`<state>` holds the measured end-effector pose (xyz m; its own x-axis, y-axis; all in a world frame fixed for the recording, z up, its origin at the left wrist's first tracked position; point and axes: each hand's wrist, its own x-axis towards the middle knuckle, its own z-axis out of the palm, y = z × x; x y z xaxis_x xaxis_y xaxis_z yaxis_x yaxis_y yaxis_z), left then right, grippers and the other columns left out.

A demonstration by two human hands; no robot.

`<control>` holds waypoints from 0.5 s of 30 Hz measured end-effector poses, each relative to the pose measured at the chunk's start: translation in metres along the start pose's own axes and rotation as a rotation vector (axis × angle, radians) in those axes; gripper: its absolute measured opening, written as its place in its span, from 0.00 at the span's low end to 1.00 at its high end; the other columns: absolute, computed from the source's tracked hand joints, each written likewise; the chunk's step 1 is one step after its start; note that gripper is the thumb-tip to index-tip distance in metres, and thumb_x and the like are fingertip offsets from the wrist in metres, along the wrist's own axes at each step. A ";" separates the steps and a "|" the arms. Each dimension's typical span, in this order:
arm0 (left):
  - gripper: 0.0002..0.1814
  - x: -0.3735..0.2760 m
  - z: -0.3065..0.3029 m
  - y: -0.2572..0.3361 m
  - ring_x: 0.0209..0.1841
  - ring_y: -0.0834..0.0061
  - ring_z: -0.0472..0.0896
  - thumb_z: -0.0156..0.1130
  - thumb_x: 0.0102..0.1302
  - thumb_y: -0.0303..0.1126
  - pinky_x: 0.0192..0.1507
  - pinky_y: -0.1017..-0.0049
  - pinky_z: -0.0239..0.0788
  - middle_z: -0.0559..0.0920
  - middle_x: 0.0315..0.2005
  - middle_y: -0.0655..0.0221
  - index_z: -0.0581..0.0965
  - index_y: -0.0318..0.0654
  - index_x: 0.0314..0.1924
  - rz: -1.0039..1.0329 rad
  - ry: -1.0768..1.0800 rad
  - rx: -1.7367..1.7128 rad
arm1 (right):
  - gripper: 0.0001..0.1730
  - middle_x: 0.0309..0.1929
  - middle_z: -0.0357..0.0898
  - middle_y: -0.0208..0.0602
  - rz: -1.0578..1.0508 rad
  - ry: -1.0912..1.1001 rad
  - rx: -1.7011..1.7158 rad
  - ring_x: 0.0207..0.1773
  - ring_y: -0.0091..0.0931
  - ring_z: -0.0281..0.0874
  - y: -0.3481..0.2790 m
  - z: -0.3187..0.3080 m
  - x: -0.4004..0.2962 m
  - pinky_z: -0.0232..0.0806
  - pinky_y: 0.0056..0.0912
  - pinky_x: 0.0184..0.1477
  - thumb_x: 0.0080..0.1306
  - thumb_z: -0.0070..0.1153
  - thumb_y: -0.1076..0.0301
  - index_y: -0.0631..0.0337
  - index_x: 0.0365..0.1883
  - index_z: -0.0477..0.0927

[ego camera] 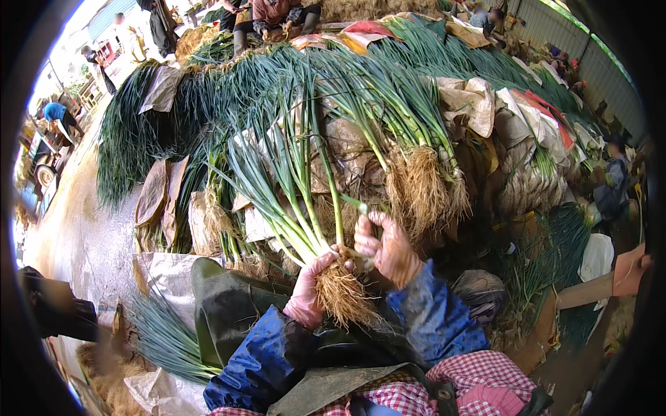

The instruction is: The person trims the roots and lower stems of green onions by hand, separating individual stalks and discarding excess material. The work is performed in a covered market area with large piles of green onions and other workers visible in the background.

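Note:
My left hand (311, 288), in a pink glove, grips a bunch of green onions (307, 234) low on their white stems. Their tan roots (343, 294) hang below my fingers, over my lap. The green leaves fan up and away to the left. Just right of the bunch is my right hand (387, 247), its fingers curled together. A narrow strip of green leaf (355, 203) sticks out from its fingertips towards the stems. What lies inside that palm is hidden. Both forearms wear wet blue sleeves.
Ahead, more green onions (421, 119) lie heaped over sacking (343, 145), roots towards me. Another bunch (171, 338) rests on sheeting at my left. A dark waterproof apron (234, 301) covers my legs. People sit at the far side (276, 18) and at right (611, 177).

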<state>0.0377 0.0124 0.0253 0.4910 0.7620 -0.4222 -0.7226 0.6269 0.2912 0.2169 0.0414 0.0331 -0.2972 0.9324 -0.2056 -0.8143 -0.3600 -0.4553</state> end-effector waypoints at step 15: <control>0.15 -0.015 -0.019 0.008 0.33 0.69 0.81 0.62 0.59 0.26 0.37 0.71 0.78 0.81 0.34 0.64 0.74 0.32 0.46 -0.020 0.094 0.140 | 0.10 0.25 0.78 0.28 -0.456 0.058 -0.280 0.18 0.10 0.62 -0.033 0.031 -0.005 0.55 0.14 0.15 0.63 0.60 0.65 0.61 0.38 0.81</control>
<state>0.0148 0.0029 0.0175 0.4526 0.7345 -0.5056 -0.6351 0.6635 0.3954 0.2301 0.0497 0.0757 0.0903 0.9957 0.0231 -0.6880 0.0791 -0.7214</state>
